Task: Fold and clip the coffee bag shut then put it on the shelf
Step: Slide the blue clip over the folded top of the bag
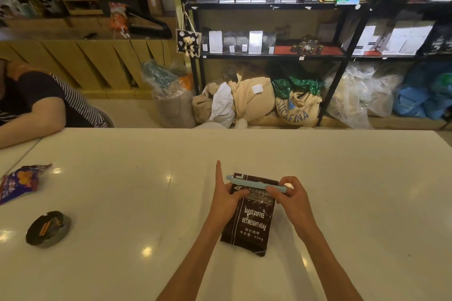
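Observation:
A dark brown coffee bag (pixel 252 222) printed "BAKED COFFEE" lies flat on the white table (pixel 122 203), its top end folded over. A pale blue sealing clip (pixel 247 182) lies across that folded top. My left hand (pixel 226 199) holds the bag's upper left side, thumb pressed on the fold, index finger pointing away. My right hand (pixel 287 193) pinches the clip's right end between thumb and fingers. The black metal shelf (pixel 269 6) with rows of coffee bags stands beyond the table's far edge.
A round dark ashtray (pixel 48 228) and a crumpled snack wrapper (pixel 20 182) lie at the table's left. Another person (pixel 36 102) leans an arm on the far left corner. Sacks (pixel 293 102) and plastic bags crowd the floor under the shelf.

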The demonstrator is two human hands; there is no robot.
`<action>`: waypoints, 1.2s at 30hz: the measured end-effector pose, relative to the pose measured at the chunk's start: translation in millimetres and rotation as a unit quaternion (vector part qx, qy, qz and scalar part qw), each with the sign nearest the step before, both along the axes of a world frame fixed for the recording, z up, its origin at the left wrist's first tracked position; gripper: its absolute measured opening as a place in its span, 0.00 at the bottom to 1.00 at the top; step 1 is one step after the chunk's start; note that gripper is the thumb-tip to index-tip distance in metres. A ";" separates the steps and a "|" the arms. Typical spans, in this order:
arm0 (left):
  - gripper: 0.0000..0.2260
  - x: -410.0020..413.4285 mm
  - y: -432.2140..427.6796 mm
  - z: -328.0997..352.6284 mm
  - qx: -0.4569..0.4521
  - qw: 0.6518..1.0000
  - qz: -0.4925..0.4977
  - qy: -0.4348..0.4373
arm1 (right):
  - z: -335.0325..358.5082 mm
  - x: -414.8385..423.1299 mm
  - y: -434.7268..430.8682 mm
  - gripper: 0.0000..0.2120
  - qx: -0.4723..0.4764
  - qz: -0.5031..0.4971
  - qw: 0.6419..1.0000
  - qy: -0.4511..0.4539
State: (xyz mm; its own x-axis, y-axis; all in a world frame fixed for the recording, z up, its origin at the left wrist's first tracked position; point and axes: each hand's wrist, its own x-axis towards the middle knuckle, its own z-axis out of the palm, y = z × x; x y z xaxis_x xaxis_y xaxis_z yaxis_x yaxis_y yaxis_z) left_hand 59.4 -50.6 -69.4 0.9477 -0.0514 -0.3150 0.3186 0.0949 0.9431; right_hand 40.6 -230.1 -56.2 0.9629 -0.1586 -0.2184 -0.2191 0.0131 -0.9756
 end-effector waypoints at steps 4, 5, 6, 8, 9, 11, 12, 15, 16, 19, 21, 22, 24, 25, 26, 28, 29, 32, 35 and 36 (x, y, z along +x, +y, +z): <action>0.47 2.0 -1.1 -3.1 0.023 1.000 0.004 -0.001 | -1.9 1.7 5.8 0.16 -0.018 -0.005 1.000 0.010; 0.47 2.3 -1.3 -2.7 0.027 1.000 0.004 -0.003 | -1.3 2.0 6.8 0.16 -0.023 -0.006 1.000 0.009; 0.47 2.7 -1.6 -2.8 0.030 1.000 0.006 -0.004 | -1.2 2.2 7.8 0.16 -0.020 -0.006 1.000 0.007; 0.47 3.3 -2.4 -3.7 0.038 0.999 0.015 -0.004 | -2.5 1.5 10.2 0.16 -0.007 -0.007 1.000 0.004; 0.47 3.6 -3.1 -4.4 0.043 0.999 0.020 -0.004 | -3.8 1.0 11.4 0.16 -0.002 -0.009 1.000 0.003; 0.46 4.1 -4.5 -6.4 0.052 0.998 0.026 -0.003 | -6.7 0.2 13.7 0.16 0.003 -0.016 1.000 0.007; 0.46 3.8 -5.1 -7.1 0.051 0.998 0.028 -0.002 | -7.5 0.0 14.8 0.15 0.006 -0.019 1.000 0.008; 0.44 3.8 -5.8 -8.5 0.049 0.998 0.042 -0.011 | -8.9 0.8 19.7 0.15 0.013 -0.020 1.000 0.008; 0.43 4.1 -5.4 -9.3 0.045 0.998 0.047 -0.016 | -9.2 1.5 21.6 0.15 0.017 -0.023 1.000 0.010; 0.41 3.4 -3.9 -10.7 0.031 0.998 0.053 -0.019 | -10.7 4.2 27.1 0.15 0.040 -0.031 0.999 0.012; 0.38 2.6 -2.7 -11.6 0.027 0.998 0.056 -0.022 | -15.3 7.1 30.4 0.16 0.066 -0.034 0.997 0.010; 0.36 2.4 -2.0 -12.4 0.023 0.998 0.059 -0.027 | -17.3 8.5 32.3 0.16 0.076 -0.037 0.996 0.011; 0.32 1.1 -0.4 -11.9 0.015 0.997 0.063 -0.035 | -20.8 11.8 36.4 0.16 0.092 -0.043 0.995 0.018; 0.29 0.6 0.9 -12.4 0.007 0.997 0.062 -0.038 | -22.1 13.5 38.1 0.17 0.099 -0.046 0.994 0.022; 0.27 0.2 2.0 -13.9 -0.006 0.997 0.058 -0.041 | -23.1 15.1 38.5 0.17 0.104 -0.049 0.993 0.025; 0.24 -1.5 4.4 -15.2 -0.056 0.997 0.047 -0.038 | -24.5 18.0 37.3 0.17 0.109 -0.052 0.992 0.027; 0.22 -2.6 5.6 -14.8 -0.091 0.994 0.047 -0.032 | -25.5 18.9 36.1 0.16 0.108 -0.053 0.992 0.028; 0.17 -2.8 7.7 -15.2 -0.162 0.984 0.071 -0.024 | -26.9 19.2 34.7 0.14 0.104 -0.057 0.992 0.031; 0.10 -2.3 6.6 -17.5 -0.158 0.980 0.118 -0.019 | -27.4 18.8 37.7 0.13 0.105 -0.059 0.992 0.033; 0.08 -2.1 6.1 -19.1 -0.149 0.980 0.131 -0.015 | -26.7 18.6 38.5 0.13 0.102 -0.059 0.993 0.033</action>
